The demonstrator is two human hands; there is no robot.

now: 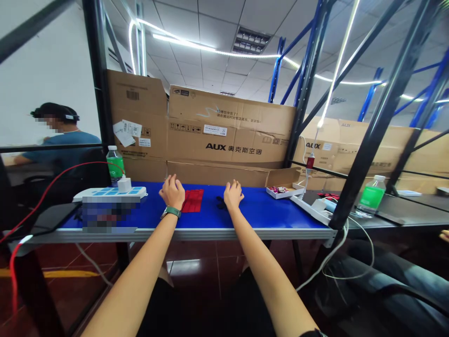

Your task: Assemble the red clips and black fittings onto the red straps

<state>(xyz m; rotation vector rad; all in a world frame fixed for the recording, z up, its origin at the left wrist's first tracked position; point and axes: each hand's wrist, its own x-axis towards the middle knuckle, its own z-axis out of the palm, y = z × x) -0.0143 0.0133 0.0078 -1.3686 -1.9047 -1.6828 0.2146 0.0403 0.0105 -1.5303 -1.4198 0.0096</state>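
My left hand (pixel 173 193), with a green-strapped watch (pixel 171 212) on its wrist, rests on the blue tabletop (pixel 210 221). Its fingers are loosely bent and apart, and I see nothing held in them. Just right of it lies a flat red piece (pixel 192 201) marked with lines, its left end partly covered by the hand. My right hand (pixel 233 194) is also on the table, fingers slightly curled and apart. Against its left side is a small black item (pixel 220 202), partly hidden and too unclear to name.
On the left are a white power strip (pixel 140 192) with a plug, a green-labelled bottle (pixel 115 164) and a red cable. A small open box (pixel 286 191) with wrapped pieces sits at right. Cardboard (pixel 231 126) stands behind. One person (pixel 66 126) sits at far left, another partly shows right.
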